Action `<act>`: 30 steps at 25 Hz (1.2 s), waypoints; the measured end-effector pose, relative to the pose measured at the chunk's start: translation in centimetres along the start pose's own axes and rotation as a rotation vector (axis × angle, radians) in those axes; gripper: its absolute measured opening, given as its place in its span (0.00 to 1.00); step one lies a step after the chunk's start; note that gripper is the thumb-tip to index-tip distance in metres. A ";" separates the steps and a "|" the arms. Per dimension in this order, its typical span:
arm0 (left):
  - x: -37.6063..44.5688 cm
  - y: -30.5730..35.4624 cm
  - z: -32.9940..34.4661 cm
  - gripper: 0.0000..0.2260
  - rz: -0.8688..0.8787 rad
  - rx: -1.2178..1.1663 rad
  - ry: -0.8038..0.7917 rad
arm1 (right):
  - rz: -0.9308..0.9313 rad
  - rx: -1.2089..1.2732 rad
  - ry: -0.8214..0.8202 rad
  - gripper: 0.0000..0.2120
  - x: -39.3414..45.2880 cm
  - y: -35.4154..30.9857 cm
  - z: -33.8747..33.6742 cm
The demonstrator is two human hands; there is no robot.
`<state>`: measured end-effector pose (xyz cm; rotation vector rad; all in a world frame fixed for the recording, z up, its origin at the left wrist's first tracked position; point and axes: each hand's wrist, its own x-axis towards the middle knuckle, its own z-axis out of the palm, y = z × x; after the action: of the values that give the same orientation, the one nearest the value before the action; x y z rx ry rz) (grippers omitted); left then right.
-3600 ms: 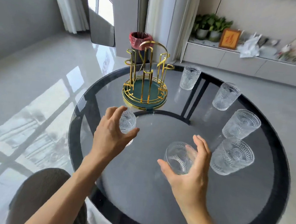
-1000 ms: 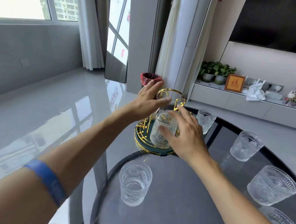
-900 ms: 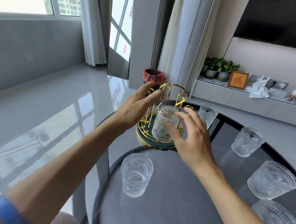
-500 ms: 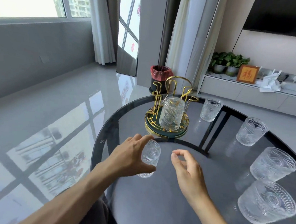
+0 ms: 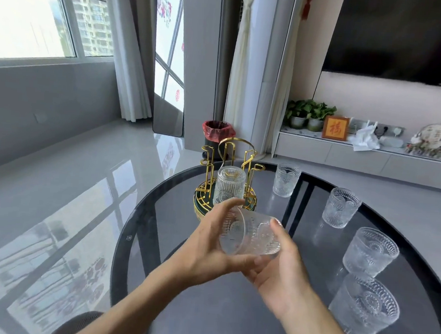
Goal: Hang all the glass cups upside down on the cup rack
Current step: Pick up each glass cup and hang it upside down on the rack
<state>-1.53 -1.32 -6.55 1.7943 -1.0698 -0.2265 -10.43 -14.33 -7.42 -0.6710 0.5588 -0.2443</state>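
A gold wire cup rack (image 5: 209,166) with a green base stands at the far left of the round dark glass table (image 5: 158,214). One glass cup (image 5: 229,187) hangs upside down on it. Both hands hold a second glass cup (image 5: 251,236) on its side above the table, its mouth turned left. My left hand (image 5: 208,247) grips the rim end and my right hand (image 5: 277,270) cradles the base end. Several more cups stand upright along the right side: (image 5: 286,180), (image 5: 340,208), (image 5: 370,251), (image 5: 364,308).
A black bin with a red liner (image 5: 218,132) stands on the floor behind the rack. A low white cabinet (image 5: 345,160) with plants and ornaments runs along the right wall. The table edge curves close on the left.
My left hand has lifted the near cup off the table and tipped it sideways. My right hand has come in and taken hold of its base end. The view has tilted up.
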 end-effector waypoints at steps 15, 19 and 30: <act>21.0 -4.7 -6.7 0.26 0.126 0.899 -0.140 | -0.948 -1.068 0.144 0.25 12.0 -13.3 4.1; 21.1 -5.3 -7.4 0.25 0.173 0.864 -0.154 | -0.991 -1.390 0.143 0.27 14.4 -13.2 3.6; 20.7 -5.4 -7.0 0.27 0.169 0.781 -0.143 | -0.920 -1.529 0.089 0.25 17.6 -9.7 0.3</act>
<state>17.75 -11.60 -1.34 2.3721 -1.5401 0.2043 3.91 -28.37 -8.19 -2.4188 0.4077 -0.7126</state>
